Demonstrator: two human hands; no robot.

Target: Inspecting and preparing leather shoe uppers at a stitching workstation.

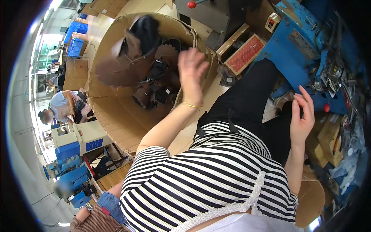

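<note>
My left hand (190, 69), slightly blurred, is raised over the near right rim of a big round cardboard box (112, 114). Its fingers are apart and nothing is in them. Inside the box lie several brown and black sewn pieces (156, 92) that look like shoe uppers, some with scalloped edges. Farther left, a motion-smeared black and brown piece (143, 36) appears in mid-air over the pile, apart from my hand. Beside the blue machine (301, 42), my right hand (303, 118) is held up with fingers stretched out, holding nothing.
A red-topped box (244, 54) sits between the cardboard box and the machine. The machine has a red-knobbed lever (326, 107). Clear plastic bags (349, 166) hang at the right. Two other people (63, 106) (98, 216) are at the left, near a cream-and-blue machine (87, 137).
</note>
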